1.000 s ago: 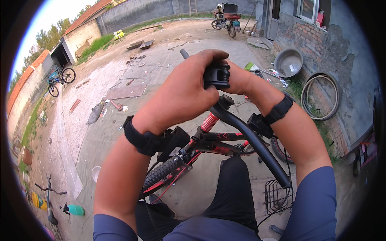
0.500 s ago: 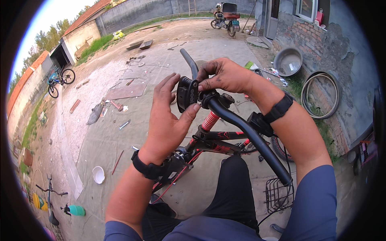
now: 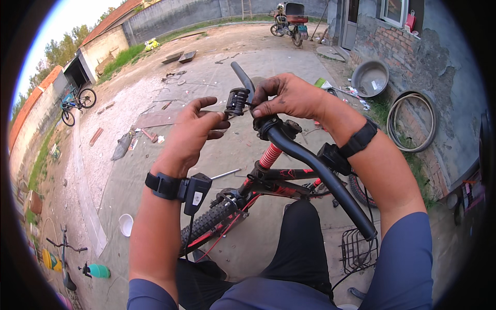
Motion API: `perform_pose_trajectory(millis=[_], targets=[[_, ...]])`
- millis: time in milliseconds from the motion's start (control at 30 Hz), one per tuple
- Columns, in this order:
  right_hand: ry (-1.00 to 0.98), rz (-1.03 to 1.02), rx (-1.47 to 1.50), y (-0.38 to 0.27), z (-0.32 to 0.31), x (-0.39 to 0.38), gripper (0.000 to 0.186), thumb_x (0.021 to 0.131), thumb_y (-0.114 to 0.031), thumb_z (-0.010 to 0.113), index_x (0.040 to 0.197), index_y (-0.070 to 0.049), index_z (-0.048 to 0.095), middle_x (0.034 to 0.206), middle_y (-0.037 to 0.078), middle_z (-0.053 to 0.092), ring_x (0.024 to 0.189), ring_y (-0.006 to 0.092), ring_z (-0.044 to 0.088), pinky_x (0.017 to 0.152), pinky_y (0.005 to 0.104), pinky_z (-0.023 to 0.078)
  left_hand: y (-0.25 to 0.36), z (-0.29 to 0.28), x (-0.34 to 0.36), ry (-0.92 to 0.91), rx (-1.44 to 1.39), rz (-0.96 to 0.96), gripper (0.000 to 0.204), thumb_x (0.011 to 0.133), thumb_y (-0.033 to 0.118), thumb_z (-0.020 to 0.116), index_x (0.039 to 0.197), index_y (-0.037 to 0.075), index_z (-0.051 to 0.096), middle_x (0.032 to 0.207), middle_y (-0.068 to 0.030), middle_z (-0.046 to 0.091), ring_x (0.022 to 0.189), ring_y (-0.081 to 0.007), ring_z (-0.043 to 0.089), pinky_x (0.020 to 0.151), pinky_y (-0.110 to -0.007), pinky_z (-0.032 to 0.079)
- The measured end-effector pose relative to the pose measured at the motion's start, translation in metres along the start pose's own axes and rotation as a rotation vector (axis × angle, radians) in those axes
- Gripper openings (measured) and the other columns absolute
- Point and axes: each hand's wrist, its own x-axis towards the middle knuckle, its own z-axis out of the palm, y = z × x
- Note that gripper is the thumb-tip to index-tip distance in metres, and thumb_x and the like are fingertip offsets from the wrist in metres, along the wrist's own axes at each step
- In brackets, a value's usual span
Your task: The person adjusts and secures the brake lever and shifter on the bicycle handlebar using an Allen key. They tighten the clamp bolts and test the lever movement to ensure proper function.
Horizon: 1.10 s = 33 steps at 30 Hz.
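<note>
My right hand [image 3: 281, 98] pinches a small black folding multi-tool [image 3: 237, 102] by a short dark arm at the clamp [image 3: 264, 126] of a black bicycle handlebar [image 3: 328, 175]. My left hand [image 3: 199, 126] is open just left of the tool, with its fingers apart and a fingertip near or touching the tool's lower edge. The handlebar sits on a black and red bicycle frame [image 3: 281, 191] with a red coil-like sleeve [image 3: 269, 156] and a knobby tire [image 3: 206, 223]. A wire basket [image 3: 355, 253] lies beside it.
A grey tub [image 3: 370, 80] and coiled hose [image 3: 411, 121] lie by the right wall. A scooter [image 3: 292, 31] stands behind. A blue bicycle [image 3: 77, 103], white bowl [image 3: 125, 225], scattered tools [image 3: 150, 136] and another bicycle [image 3: 65, 258] are on the left.
My left hand has come away from gripping the tool, moving down-left and opening. My right hand came into view pinching the tool, which has turned and now sits left of the handlebar.
</note>
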Motion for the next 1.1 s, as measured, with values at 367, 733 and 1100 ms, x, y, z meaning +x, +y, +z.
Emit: perform_pose_trajectory(millis=[367,733,1100], targets=[[0.004,0.009,-0.006,0.001,0.001,-0.002,0.024,0.085,-0.008,0.089,0.105,0.001,0.079,0.096,0.006,0.079,0.09,0.0138,0.073,0.087,0.0291,0.058,0.045,0.037,0.037,-0.022,0.128,0.228,0.074,0.095,0.031,0.082,0.146,-0.01,0.047,0.116,-0.0175,0.072,0.1,-0.0192,0.071,0.088,-0.03,0.058],[0.103,-0.253,-0.022,0.016,0.002,0.003,0.037,0.08,-0.012,0.09,0.113,-0.005,0.075,0.102,0.006,0.078,0.091,0.0156,0.072,0.09,0.0331,0.059,0.051,0.059,0.014,-0.179,0.276,0.516,0.069,0.083,-0.001,0.071,0.148,-0.003,0.049,0.139,-0.0187,0.064,0.126,-0.0252,0.064,0.114,-0.038,0.048],[-0.017,-0.077,0.038,0.017,-0.003,0.003,0.022,0.088,0.0,0.082,0.11,-0.002,0.077,0.105,0.004,0.078,0.101,0.0117,0.071,0.093,0.0288,0.057,0.016,0.043,-0.036,-0.133,0.573,0.897,0.066,0.073,-0.003,0.059,0.139,0.006,0.059,0.147,-0.0172,0.06,0.151,-0.0388,0.044,0.126,-0.051,0.031]])
